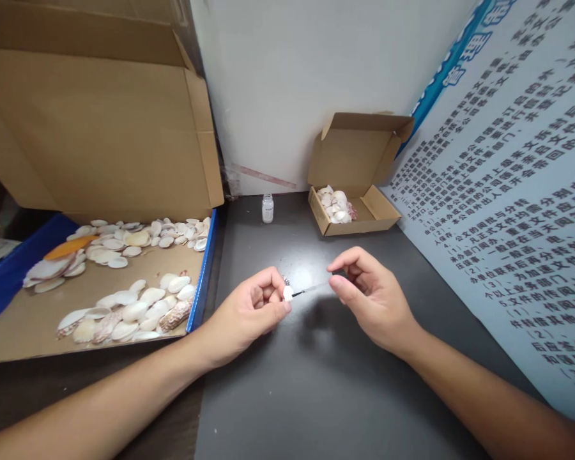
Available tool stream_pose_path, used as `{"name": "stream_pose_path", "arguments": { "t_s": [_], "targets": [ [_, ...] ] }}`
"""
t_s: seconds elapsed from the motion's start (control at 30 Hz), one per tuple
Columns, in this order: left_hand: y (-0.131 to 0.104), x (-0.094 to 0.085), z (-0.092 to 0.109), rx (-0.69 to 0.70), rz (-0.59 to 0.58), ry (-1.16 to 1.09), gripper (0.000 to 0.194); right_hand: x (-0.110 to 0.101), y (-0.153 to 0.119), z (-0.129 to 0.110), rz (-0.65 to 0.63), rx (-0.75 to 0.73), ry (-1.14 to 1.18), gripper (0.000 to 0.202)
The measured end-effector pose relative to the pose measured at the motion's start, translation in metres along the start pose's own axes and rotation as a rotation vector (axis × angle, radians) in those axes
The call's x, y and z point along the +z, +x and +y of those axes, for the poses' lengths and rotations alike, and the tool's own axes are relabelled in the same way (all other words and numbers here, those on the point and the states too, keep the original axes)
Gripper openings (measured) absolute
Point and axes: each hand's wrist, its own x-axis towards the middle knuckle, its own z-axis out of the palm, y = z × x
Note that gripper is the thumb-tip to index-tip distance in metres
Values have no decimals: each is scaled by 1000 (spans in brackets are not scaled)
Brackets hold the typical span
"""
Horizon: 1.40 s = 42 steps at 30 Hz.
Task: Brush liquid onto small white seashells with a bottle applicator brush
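Between the thumb and fingers of my left hand (253,303) is a small white shell (288,294), held above the dark table. A thin brush (311,289) with a dark tip and a clear handle reaches from the shell toward my right hand (371,297). The thumb and index finger of that hand are close together around the far end of the handle. Small silvery bits (286,281) show just behind the white shell; what they are is too small to tell.
An open glass bottle (267,209) stands at the table's back. Behind my right hand is an open small carton (359,225) with shells. At the left lies a large cardboard box (124,278) with many shells and a blue rim. A printed board (508,191) leans at the right.
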Motion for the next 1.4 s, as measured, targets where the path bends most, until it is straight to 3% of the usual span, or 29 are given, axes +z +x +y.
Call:
{"name": "stream_pose_path", "arguments": {
  "t_s": [0.43,0.67,1.0,1.4],
  "targets": [
    [-1,-1,-1,-12,-15,-20,27,2,-2,2,20,-12,-84,10],
    [-1,0,-2,-24,-5,-19,27,0,-7,2,49,-118,-32,8],
    [1,0,-1,-26,1,-25,28,-1,-5,-2,98,-88,-62,9],
    [1,-1,-2,-33,-8,-103,25,-2,-6,0,40,-92,-53,9]
  ]
}}
